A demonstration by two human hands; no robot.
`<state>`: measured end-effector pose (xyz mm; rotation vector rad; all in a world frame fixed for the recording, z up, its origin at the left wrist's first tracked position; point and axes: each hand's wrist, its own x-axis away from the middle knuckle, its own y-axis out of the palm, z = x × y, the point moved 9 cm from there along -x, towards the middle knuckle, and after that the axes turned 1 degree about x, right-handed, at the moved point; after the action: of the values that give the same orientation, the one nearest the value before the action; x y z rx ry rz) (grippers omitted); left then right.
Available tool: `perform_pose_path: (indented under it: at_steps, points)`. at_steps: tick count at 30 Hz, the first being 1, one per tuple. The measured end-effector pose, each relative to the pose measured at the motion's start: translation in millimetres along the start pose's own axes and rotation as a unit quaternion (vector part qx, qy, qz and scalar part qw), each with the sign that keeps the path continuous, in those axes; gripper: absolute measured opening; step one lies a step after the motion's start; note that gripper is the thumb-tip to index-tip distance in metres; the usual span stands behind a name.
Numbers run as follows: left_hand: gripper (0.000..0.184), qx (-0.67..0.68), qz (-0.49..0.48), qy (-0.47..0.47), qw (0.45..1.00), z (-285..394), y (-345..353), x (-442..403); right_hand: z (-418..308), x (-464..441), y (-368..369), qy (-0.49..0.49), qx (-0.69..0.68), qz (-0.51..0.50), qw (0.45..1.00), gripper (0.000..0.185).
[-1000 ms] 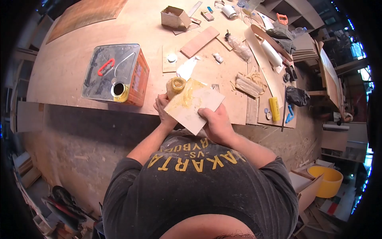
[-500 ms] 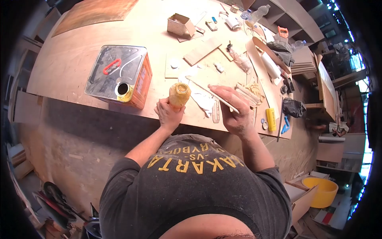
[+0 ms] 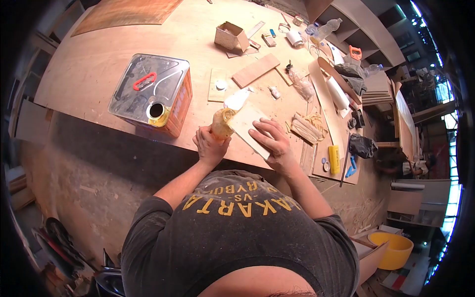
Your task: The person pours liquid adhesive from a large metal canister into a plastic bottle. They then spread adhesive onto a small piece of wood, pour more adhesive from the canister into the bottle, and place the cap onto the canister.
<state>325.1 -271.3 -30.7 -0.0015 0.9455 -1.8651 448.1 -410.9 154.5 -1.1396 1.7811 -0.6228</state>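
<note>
My left hand (image 3: 211,147) is wrapped around a glue-smeared yellowish plastic bottle (image 3: 222,124), its mouth tilted toward the camera. A thin, pale rectangular board (image 3: 246,125) is in my right hand (image 3: 273,141), with the fingers spread over its upper face. The board's left end meets or overlaps the bottle's mouth; I cannot tell if they touch. Left of the bottle stands a large square metal tin (image 3: 151,86) with a red handle and an open yellow-rimmed spout. Just beyond the board lies a white cloth-like or plastic piece (image 3: 237,99).
On the wooden table (image 3: 84,81) lie a small open box (image 3: 231,37), a wood strip (image 3: 256,70), a pair of work gloves (image 3: 308,127) and a yellow tube (image 3: 334,159). An orange-handled saw (image 3: 355,52) is at the far right. The table's near edge runs before my body.
My right hand has turned the board from edge-on to broad face up and brought it left to the bottle. The bottle has tilted slightly in my left hand. The view has shifted a little.
</note>
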Motion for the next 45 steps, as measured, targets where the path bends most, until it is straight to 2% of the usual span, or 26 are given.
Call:
perform_pose_path:
  at_steps: [1,2,6,9,12,15,17,19,20,21,22,24,25,28,31,32,33,34,35,37,39,40,41,42,43,45]
  points:
    - [0.078,-0.001,-0.002,-0.003,1.000,0.2,-0.5,-0.2,2.6,3.6,-4.5,-0.001,0.007,-0.001,1.000,0.068]
    - [0.078,-0.001,-0.004,-0.006,1.000,0.7,-0.5,-0.2,4.8,5.4,-8.6,-0.023,0.062,-0.019,0.998,0.042]
    - [0.077,0.001,-0.003,-0.008,1.000,-1.0,2.4,1.0,-9.4,-2.0,-32.1,-0.046,0.068,0.040,0.996,0.042]
    - [0.073,0.000,0.006,-0.003,1.000,2.2,-1.0,1.4,-22.8,-11.5,-23.8,-0.073,0.043,0.060,0.995,0.048]
    - [0.070,-0.015,0.024,0.006,1.000,5.9,-4.7,2.1,-24.5,-6.9,-8.8,-0.076,0.086,0.000,0.993,0.046]
    - [0.075,-0.016,0.021,0.018,0.999,-2.6,-1.9,5.3,-30.4,5.7,-28.2,-0.081,0.063,-0.036,0.994,0.039]
    - [0.083,-0.021,0.025,0.005,0.999,0.9,-7.3,2.6,-27.5,12.2,-51.6,-0.123,0.070,-0.033,0.989,0.031]
    - [0.087,-0.037,0.013,-0.004,0.999,2.4,-6.8,1.7,-19.9,12.5,-104.2,-0.101,0.015,0.060,0.993,0.024]
    - [0.084,-0.037,0.025,0.005,0.999,2.5,-10.3,1.2,-12.7,13.5,-137.5,-0.093,-0.088,0.153,0.980,0.025]
    - [0.082,-0.037,0.026,0.011,0.999,2.3,-12.1,1.6,2.7,20.3,-167.7,-0.084,-0.189,0.243,0.948,0.027]
    - [0.080,-0.036,0.027,0.018,0.999,4.7,-15.7,0.5,60.8,63.2,-203.5,0.044,-0.149,0.411,0.898,0.031]
    - [0.073,-0.035,0.040,0.032,0.998,9.8,-23.0,-1.4,79.7,78.6,-249.2,0.065,-0.226,0.562,0.793,0.038]
    - [0.073,-0.043,0.039,0.036,0.998,10.1,-23.7,-1.2,48.4,42.1,-278.5,-0.044,-0.341,0.549,0.762,0.040]
    - [0.073,-0.063,0.034,0.048,0.996,8.3,-23.4,0.4,76.7,46.3,-310.3,-0.056,-0.427,0.546,0.719,0.047]
    - [0.072,-0.082,0.038,0.034,0.995,3.6,-21.6,4.6,111.0,47.6,-318.9,-0.014,-0.459,0.509,0.728,0.044]
    - [0.073,-0.088,0.040,0.031,0.995,2.1,-20.6,7.1,133.8,56.9,-321.3,0.046,-0.432,0.559,0.707,0.041]
    - [0.074,-0.093,0.043,0.029,0.994,-0.7,-20.8,9.5,153.3,55.6,-315.3,0.083,-0.457,0.524,0.714,0.038]
    - [0.083,-0.113,0.040,0.023,0.993,-3.4,-20.2,13.1,175.8,55.3,-308.6,0.116,-0.480,0.491,0.718,0.035]
    - [0.085,-0.120,0.035,0.011,0.992,-3.6,-20.6,14.3,199.5,54.3,-303.9,0.159,-0.426,0.486,0.747,0.038]
    - [0.076,-0.047,0.073,0.069,0.994,16.7,-28.4,7.5,252.2,52.8,-259.3,0.071,-0.467,0.447,0.760,0.034]
    - [0.066,-0.071,0.045,0.005,0.996,-5.1,-19.8,20.3,297.3,35.6,-219.9,0.301,-0.502,0.339,0.737,0.033]
    - [0.060,-0.067,0.013,-0.023,0.997,-7.5,-20.3,22.8,305.7,25.4,-200.8,0.321,-0.547,0.319,0.704,0.032]
    - [0.054,-0.032,0.049,-0.022,0.998,-11.9,-21.5,28.0,343.1,21.7,-165.0,0.351,-0.561,0.260,0.704,0.034]
    - [0.046,-0.103,0.037,-0.004,0.994,-3.5,-24.3,30.9,371.5,21.9,-133.9,0.403,-0.551,0.259,0.684,0.037]
    - [0.044,-0.111,0.007,0.009,0.994,-3.8,-24.6,31.6,390.3,25.1,-105.6,0.453,-0.541,0.249,0.663,0.040]
    - [0.041,-0.127,-0.037,0.014,0.991,-6.7,-20.0,46.2,405.0,18.3,-69.2,0.461,-0.537,0.182,0.683,0.043]
